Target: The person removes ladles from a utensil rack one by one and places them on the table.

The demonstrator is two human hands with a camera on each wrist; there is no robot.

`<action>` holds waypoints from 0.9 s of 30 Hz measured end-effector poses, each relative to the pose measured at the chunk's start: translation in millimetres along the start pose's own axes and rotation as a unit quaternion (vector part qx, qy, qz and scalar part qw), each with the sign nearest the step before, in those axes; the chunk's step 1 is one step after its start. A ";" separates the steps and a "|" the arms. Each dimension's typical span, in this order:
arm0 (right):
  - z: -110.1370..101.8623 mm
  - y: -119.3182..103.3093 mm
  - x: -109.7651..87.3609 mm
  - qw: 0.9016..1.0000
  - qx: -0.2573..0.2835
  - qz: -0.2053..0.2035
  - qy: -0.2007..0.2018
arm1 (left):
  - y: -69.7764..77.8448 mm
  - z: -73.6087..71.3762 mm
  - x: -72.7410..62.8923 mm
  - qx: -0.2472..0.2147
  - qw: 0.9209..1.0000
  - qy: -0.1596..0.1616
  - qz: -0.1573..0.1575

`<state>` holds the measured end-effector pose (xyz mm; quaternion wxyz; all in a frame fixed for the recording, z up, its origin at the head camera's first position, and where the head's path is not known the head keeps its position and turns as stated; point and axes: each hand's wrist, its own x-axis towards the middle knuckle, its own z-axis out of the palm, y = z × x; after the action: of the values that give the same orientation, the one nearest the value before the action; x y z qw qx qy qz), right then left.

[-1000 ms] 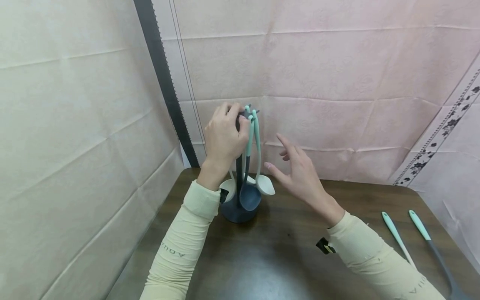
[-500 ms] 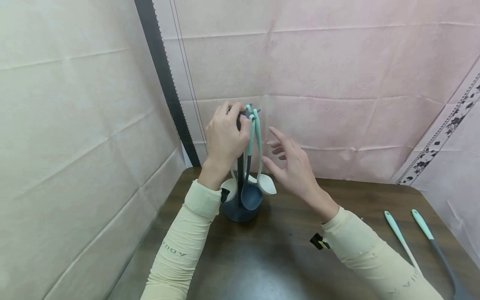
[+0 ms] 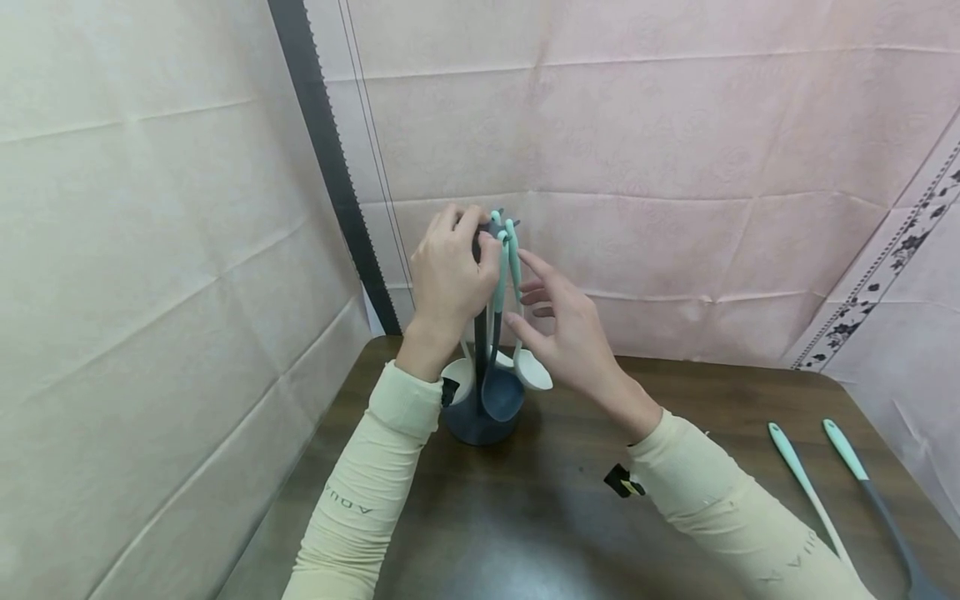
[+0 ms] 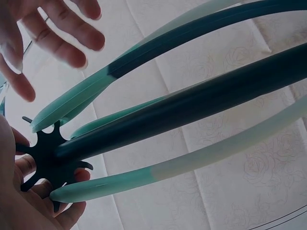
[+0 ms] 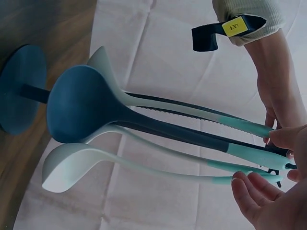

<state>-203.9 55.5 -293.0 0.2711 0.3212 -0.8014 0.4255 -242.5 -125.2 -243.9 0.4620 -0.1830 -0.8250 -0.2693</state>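
At the centre of the head view, a dark-blue utensil stand (image 3: 481, 335) rises upright from a round base (image 3: 480, 432) on the brown desk (image 3: 585, 525), hung with a dark-blue ladle (image 3: 504, 398) and several white-headed utensils (image 3: 533, 372), all with mint handles (image 3: 501, 279). The left hand (image 3: 453, 271) grips its star-shaped top (image 4: 47, 154); the right hand (image 3: 566, 329) sits just right of the handles, thumb and fingers apart, contact unclear.

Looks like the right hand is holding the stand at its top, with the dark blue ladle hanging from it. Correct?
Not quite: it is the left hand that holds the stand at its top, as the head view shows. The dark blue ladle does hang from it.
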 end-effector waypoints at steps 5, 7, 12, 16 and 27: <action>1.7 -3.1 4.0 1.000 0.008 -0.003 0.013 | -0.7 -0.4 -0.1 -0.001 1.000 -0.003 -0.003; 2.4 -4.6 5.7 1.000 0.013 -0.004 0.020 | -1.0 -0.4 -0.2 -0.001 1.000 -0.002 -0.003; 4.9 -9.5 9.9 0.999 0.035 -0.003 0.033 | -1.0 -0.4 -0.2 -0.002 1.000 0.001 -0.001; 7.2 -12.3 13.7 0.998 0.047 0.001 0.041 | -0.7 -1.0 0.0 -0.001 1.000 0.000 0.000; 15.6 -17.2 22.7 0.997 0.044 0.006 0.059 | -1.0 -1.0 0.5 -0.002 1.000 -0.004 0.001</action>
<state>-208.2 28.3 -275.8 0.3007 0.3024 -0.7665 0.4802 -242.6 -126.6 -243.4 0.4584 -0.1864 -0.8261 -0.2697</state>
